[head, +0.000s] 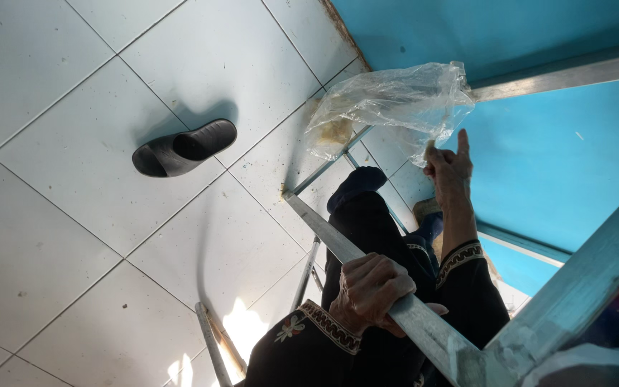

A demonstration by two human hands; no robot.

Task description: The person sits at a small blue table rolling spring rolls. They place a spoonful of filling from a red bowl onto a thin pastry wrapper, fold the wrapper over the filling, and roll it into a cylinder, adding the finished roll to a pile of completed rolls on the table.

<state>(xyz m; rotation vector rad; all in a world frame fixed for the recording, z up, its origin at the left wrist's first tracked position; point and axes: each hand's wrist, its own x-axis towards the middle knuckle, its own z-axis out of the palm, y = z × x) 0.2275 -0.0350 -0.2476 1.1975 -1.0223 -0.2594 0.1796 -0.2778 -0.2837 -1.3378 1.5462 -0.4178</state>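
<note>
Fingers of the left hand (370, 290) are wrapped tight round a slanting metal bar (338, 244) of the frame, thumb tucked underneath, and from my feed I read that as a bracing grip. Higher up, the right hand (449, 172) pinches the lower edge of a crumpled clear plastic bag (388, 107), index finger stuck straight out, the rest curled in on the film. The bag hangs against another rail (560, 75) by the blue wall (539, 165), well above the white tiled floor (73, 229). By my judgement the step in hand is taking hold of that bag; freeing it cleanly would call for a surer grasp than a fingertip pinch while the other fist keeps steady. A black slipper (184, 148) lies alone on the tiles, well apart. Something pale and brownish sits inside the bag, possibly crumbs or paper; the glare defeats me. Dark embroidered sleeves (309, 337) cover both forearms, and the frame's lower end runs out of view.
</note>
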